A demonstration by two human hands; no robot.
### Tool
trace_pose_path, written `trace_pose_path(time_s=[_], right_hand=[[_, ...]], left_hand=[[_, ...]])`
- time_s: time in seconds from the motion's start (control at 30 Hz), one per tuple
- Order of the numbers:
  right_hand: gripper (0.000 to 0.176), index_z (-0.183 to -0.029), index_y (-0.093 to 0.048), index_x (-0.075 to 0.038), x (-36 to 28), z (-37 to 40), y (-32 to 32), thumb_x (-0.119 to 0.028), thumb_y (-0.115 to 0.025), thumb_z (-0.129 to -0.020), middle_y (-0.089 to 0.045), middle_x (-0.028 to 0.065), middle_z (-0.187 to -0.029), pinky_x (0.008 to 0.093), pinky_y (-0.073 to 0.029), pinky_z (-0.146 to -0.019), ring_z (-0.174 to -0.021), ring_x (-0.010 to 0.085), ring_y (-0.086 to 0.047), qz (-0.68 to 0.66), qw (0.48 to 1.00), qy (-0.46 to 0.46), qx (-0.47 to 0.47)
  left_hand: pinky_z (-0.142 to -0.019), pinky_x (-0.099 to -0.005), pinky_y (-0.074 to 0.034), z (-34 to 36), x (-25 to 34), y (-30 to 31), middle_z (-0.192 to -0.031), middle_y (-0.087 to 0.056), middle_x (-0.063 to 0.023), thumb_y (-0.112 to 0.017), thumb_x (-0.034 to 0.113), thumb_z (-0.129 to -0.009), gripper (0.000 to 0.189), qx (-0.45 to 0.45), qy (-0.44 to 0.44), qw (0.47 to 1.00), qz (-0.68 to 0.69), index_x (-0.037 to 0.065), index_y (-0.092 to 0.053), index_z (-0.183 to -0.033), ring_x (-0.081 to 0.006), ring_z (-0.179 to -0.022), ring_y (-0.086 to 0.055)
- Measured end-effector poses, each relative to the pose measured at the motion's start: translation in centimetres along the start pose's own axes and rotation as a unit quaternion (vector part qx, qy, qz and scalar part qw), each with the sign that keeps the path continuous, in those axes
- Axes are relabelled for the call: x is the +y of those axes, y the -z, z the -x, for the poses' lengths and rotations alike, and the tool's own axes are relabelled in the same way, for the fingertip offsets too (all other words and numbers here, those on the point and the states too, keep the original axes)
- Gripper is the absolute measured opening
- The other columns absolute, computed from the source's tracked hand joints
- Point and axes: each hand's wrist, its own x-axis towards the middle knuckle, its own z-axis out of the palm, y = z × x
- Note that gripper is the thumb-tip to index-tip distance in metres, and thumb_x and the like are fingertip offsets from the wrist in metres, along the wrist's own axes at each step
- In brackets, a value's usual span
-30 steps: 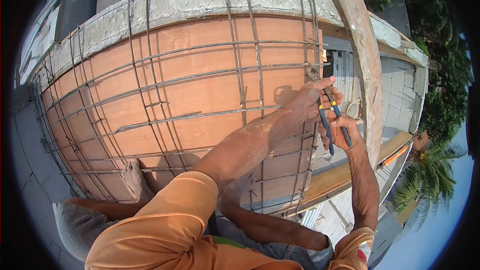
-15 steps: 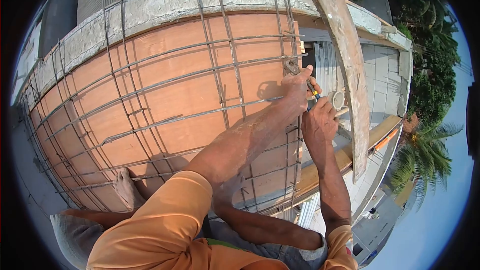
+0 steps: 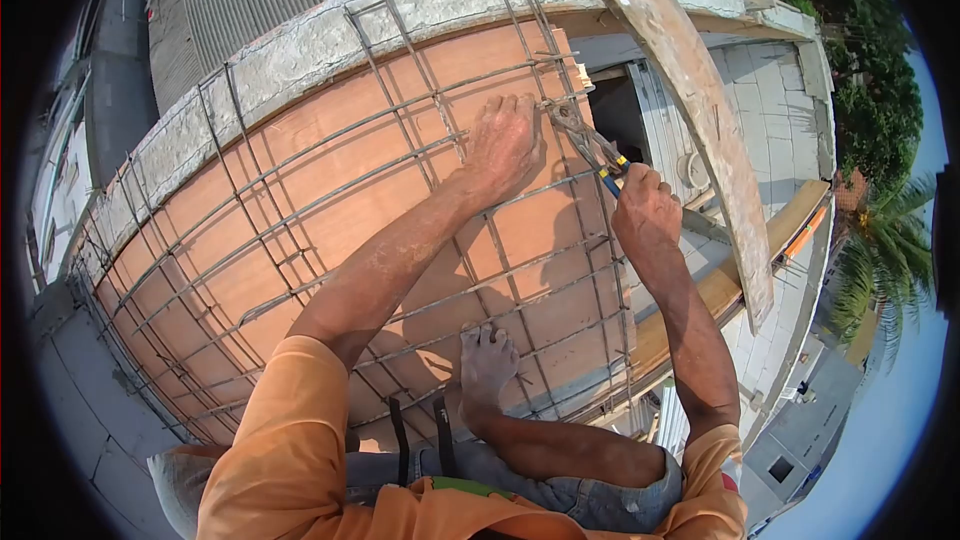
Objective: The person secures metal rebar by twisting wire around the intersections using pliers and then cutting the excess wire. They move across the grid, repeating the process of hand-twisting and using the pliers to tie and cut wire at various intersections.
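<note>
My right hand (image 3: 647,208) is closed round the blue and yellow handles of pliers (image 3: 594,145). The jaws of the pliers are at a crossing of bars near the right edge of the steel rebar grid (image 3: 350,192). To the left of the pliers, my left hand (image 3: 503,143) has its fingers curled over a bar of the grid. Under the bars lies an orange-brown plywood sheet (image 3: 330,155).
A long wooden plank (image 3: 690,90) rises at the right, beside an opening with a round bucket (image 3: 692,170). A rough concrete beam (image 3: 290,52) borders the plywood. My bare foot (image 3: 488,365) stands among the bars.
My left hand has moved away from the pliers, left onto the grid. The pliers now show in full, with their handles spread. The view has shifted, and a foot now shows at the lower middle.
</note>
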Motion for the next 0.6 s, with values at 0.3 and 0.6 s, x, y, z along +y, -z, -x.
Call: trace_pose_path(time_s=[0.3,0.6], right_hand=[[0.028,-0.105,-0.053,0.004,-1.2,0.6,-0.2,-0.013,-0.06,-0.083,-0.06,0.0128,-0.09,0.0374,-0.053,-0.066,-0.08,0.0252,-0.066,0.019,0.999,-0.021,-0.025],[0.033,-0.112,-0.05,0.002,0.9,-0.4,1.6,-0.01,-0.059,-0.082,-0.056,0.013,-0.092,0.041,-0.046,-0.071,-0.085,0.0279,-0.059,-0.01,1.0,-0.01,0.013]], left_hand=[[-0.08,-0.0453,-0.048,0.0,0.4,-0.5,-0.094,-0.063,-0.0149,-0.067,0.008,-0.073,0.033,0.022,0.055,0.997,0.042,0.004,-0.061,-0.105,-0.0339,-0.094,-0.061],[-0.08,-0.048,-0.051,-2.6,0.3,-1.1,-0.098,-0.064,-0.0194,-0.056,0.008,-0.084,0.025,0.028,0.038,0.992,0.12,0.002,-0.061,-0.108,-0.0381,-0.095,-0.062]])
